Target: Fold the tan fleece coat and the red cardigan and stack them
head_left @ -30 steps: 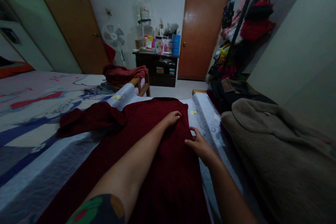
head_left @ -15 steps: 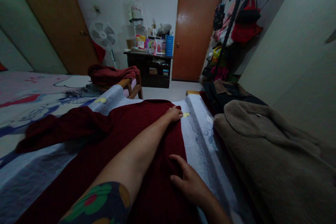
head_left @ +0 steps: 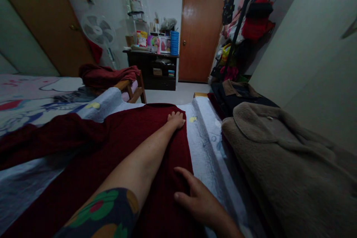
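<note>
The right hand (head_left: 196, 195) has drawn back along the dark red garment (head_left: 136, 130), its grip wide, thumb and forefinger apart. The garment lies spread on the blue-grey cover (head_left: 205, 156); near its far right corner the left hand (head_left: 176, 119) rests palm-down, fingers spread.

Garment (head_left: 134, 137) beneath left hand (head_left: 176, 119) is deep maroon. Sleeve (head_left: 97, 212) behind it: dark navy, green flower, red centre, ochre patches. Right of right hand (head_left: 199, 197), cover (head_left: 205, 152): pale blue-white, grey band; farther right, coat (head_left: 287, 171): grey-brown.
</note>
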Tool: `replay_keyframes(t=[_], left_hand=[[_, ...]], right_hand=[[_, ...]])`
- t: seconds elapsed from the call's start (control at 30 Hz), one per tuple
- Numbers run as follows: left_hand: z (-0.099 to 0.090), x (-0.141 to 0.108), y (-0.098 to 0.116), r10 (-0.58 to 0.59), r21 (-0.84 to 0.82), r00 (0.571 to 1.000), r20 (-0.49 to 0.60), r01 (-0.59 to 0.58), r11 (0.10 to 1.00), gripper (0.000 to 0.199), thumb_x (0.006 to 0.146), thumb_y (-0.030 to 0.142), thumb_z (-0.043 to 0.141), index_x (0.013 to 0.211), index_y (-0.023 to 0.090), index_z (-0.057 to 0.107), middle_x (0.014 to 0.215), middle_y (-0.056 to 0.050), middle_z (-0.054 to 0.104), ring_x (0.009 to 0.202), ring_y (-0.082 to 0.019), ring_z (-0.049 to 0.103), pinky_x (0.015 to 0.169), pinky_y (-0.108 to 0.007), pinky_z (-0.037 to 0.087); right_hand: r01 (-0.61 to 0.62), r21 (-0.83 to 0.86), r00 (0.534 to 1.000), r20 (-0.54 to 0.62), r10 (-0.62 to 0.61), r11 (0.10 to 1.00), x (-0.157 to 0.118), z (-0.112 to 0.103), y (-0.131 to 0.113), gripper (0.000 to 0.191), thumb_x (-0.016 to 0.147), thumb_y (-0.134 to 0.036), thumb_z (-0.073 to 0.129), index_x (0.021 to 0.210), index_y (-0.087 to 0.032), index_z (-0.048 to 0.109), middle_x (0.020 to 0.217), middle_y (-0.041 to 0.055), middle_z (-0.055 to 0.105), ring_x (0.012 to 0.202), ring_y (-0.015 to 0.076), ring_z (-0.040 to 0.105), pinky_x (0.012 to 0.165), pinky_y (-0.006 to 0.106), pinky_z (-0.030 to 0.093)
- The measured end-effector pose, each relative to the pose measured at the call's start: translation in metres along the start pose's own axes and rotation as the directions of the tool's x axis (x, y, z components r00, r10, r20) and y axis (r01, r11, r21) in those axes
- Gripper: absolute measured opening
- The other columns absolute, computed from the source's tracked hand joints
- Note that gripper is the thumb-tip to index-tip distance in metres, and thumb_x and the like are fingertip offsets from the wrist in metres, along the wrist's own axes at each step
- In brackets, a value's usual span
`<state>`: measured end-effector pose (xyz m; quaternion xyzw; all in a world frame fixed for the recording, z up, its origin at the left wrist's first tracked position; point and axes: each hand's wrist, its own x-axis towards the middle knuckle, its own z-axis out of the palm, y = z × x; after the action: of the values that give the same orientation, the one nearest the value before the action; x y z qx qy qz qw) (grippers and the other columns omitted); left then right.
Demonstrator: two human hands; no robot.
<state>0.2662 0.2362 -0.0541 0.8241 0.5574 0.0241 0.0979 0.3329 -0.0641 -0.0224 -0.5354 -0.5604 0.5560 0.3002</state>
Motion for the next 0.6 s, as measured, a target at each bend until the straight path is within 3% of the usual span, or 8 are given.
replay_keyframes(t=[0.17, 0.27, 0.37, 0.47, 0.6], left_hand=[[-0.005, -0.021, 0.003, 0.036, 0.017, 0.985, -0.167, -0.033, 0.999, 0.056, 0.093, 0.051, 0.038, 0.143, 0.028, 0.034, 0.155, -0.01, 0.024, 0.136, -0.034, 0.025, 0.108, -0.049, 0.024], [-0.017, -0.048, 0.001, 0.085, -0.004, 0.96, -0.267, -0.089, 0.996, 0.046, 0.095, 0.039, 0.036, 0.138, 0.023, 0.04, 0.146, -0.013, 0.037, 0.13, -0.032, 0.036, 0.104, -0.046, 0.03], [-0.02, -0.083, -0.006, 0.195, -0.028, 0.965, -0.174, -0.203, 0.979, 0.038, 0.097, 0.027, 0.028, 0.127, 0.019, 0.05, 0.126, -0.013, 0.055, 0.115, -0.026, 0.051, 0.098, -0.041, 0.038], [-0.01, -0.114, -0.014, 0.297, -0.043, 0.953, -0.058, -0.3, 0.953, 0.036, 0.097, 0.035, 0.033, 0.122, 0.022, 0.056, 0.122, -0.008, 0.061, 0.111, -0.021, 0.056, 0.097, -0.033, 0.04], [0.013, -0.135, -0.019, 0.344, -0.04, 0.938, 0.04, -0.343, 0.939, 0.059, 0.094, 0.053, 0.036, 0.139, 0.017, 0.042, 0.149, -0.012, 0.039, 0.137, -0.027, 0.035, 0.11, -0.038, 0.03]], right_hand=[[-0.026, 0.122, 0.997, 0.073, 0.017, 0.992, -0.012, -0.002, -0.011, 0.068, 0.078, -0.026, 0.064, 0.142, -0.025, 0.039, 0.143, 0.0042, 0.047, 0.13, 0.0215, 0.044, 0.109, 0.035, 0.033], [-0.024, 0.153, 0.998, 0.059, 0.015, 0.988, -0.012, 0.002, -0.008, 0.067, 0.077, -0.023, 0.063, 0.14, -0.025, 0.04, 0.141, 0.0045, 0.049, 0.128, 0.021, 0.046, 0.107, 0.034, 0.035], [-0.049, 0.234, 0.998, 0.05, 0.038, 0.971, -0.01, 0.007, -0.002, 0.067, 0.076, -0.022, 0.061, 0.14, -0.026, 0.04, 0.137, 0.0045, 0.052, 0.121, 0.0212, 0.052, 0.102, 0.035, 0.04], [-0.044, 0.378, 0.999, 0.029, 0.035, 0.925, -0.014, 0.012, 0.001, 0.068, 0.074, -0.024, 0.063, 0.139, -0.027, 0.041, 0.133, 0.0045, 0.055, 0.118, 0.0216, 0.054, 0.1, 0.036, 0.041], [-0.044, 0.545, 0.999, 0.029, 0.033, 0.837, -0.035, 0.024, 0.0, 0.068, 0.07, -0.027, 0.07, 0.134, -0.027, 0.047, 0.128, 0.0045, 0.058, 0.111, 0.0222, 0.058, 0.096, 0.037, 0.044]])
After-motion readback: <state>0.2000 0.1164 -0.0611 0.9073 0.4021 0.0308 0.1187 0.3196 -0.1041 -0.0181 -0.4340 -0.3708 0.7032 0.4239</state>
